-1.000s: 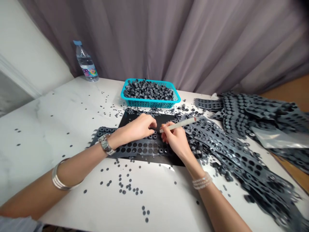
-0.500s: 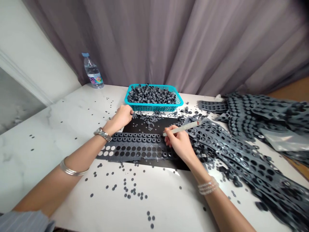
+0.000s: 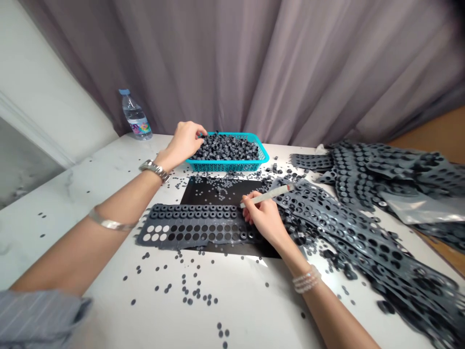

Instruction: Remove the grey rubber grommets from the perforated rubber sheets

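Observation:
My left hand (image 3: pixel 186 140) hangs over the left end of a turquoise basket (image 3: pixel 227 167), with thumb and fingers parted and no piece visible between them. Small dark ring-shaped rubber pieces (image 3: pixel 232 148) fill the basket. My right hand (image 3: pixel 262 213) grips a slim white pen-like stick (image 3: pixel 269 195), whose reddish end points up to the right. Beneath that hand lies a dark grey perforated rubber strip (image 3: pixel 196 220), with rows of ringed holes at its top and round spots below, several of them white at the left. A black board (image 3: pixel 203 191) is partly under the strip.
Loose dark discs (image 3: pixel 196 293) are scattered over the white marbled table (image 3: pixel 109 310). More perforated rubber sheets (image 3: pixel 348 223) pile up at the right, with a clear plastic bag (image 3: pixel 410 206) among them. A water bottle (image 3: pixel 136 118) stands at the back left before a grey curtain (image 3: pixel 203 58).
My left hand has risen from the near left corner of the basket to above its left end, and its fingers have parted. My right hand keeps the stick near the strip's right end.

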A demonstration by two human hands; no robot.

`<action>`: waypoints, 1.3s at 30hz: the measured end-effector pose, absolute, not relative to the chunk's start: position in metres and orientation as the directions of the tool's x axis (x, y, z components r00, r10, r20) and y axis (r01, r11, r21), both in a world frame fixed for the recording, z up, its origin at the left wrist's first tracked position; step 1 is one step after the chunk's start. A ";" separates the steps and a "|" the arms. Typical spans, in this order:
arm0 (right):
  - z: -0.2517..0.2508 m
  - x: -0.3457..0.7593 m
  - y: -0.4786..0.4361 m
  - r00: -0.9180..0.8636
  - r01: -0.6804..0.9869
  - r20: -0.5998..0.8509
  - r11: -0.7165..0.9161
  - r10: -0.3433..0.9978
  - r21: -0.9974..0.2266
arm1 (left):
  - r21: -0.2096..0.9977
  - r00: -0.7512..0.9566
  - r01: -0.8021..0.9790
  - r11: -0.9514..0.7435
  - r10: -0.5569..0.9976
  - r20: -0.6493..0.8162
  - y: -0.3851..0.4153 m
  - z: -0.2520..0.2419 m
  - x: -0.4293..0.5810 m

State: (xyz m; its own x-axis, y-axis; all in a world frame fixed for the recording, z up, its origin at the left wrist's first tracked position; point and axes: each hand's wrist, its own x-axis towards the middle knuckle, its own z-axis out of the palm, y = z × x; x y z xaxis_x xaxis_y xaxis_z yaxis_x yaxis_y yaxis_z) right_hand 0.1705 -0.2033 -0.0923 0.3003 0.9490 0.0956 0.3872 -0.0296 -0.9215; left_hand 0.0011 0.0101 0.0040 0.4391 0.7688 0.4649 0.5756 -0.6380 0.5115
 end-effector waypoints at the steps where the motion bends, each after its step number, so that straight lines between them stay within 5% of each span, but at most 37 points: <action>1: -0.092 0.170 -0.203 0.304 0.382 0.094 -0.031 0.948 -0.924 | 0.519 0.450 0.560 -0.645 0.764 0.463 0.018 0.006 0.005; 8: -0.091 0.168 -0.204 0.309 0.353 0.092 -0.025 0.947 -0.935 | 0.445 0.443 0.611 -0.655 0.748 0.494 0.004 -0.004 0.000; 13: -0.090 0.168 -0.204 0.311 0.412 0.112 -0.027 0.944 -0.911 | 0.520 0.709 0.520 -0.678 0.682 0.179 -0.071 -0.028 0.010; 17: -0.089 0.168 -0.204 0.299 0.470 0.137 -0.021 0.944 -0.883 | 0.508 0.821 0.455 -0.731 0.566 0.080 -0.105 -0.044 0.022; 27: -0.085 0.166 -0.207 0.283 0.532 0.147 -0.028 0.948 -0.846 | 0.452 0.846 0.444 -0.774 0.528 0.071 -0.101 -0.079 0.025; 33: -0.084 0.158 -0.205 0.224 0.693 0.244 0.022 0.943 -0.721 | 0.473 0.805 0.483 -0.737 0.586 0.092 -0.108 -0.082 0.028; 36: -0.084 0.156 -0.203 0.225 0.737 0.265 0.014 0.938 -0.676 | 0.567 0.782 0.468 -0.678 0.617 0.091 -0.116 -0.072 0.022; 39: -0.083 0.157 -0.201 0.261 0.710 0.226 -0.028 0.938 -0.704 | 0.839 0.614 0.357 -0.411 0.780 0.121 -0.120 -0.059 0.006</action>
State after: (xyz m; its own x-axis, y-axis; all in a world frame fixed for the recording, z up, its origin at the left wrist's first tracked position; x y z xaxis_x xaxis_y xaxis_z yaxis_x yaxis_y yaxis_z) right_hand 0.1567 -0.2014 -0.0829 0.2611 0.9385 0.2261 0.7100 -0.0280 -0.7036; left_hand 0.0057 -0.1196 -0.0595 0.6143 0.7797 0.1212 0.3568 -0.4114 0.8387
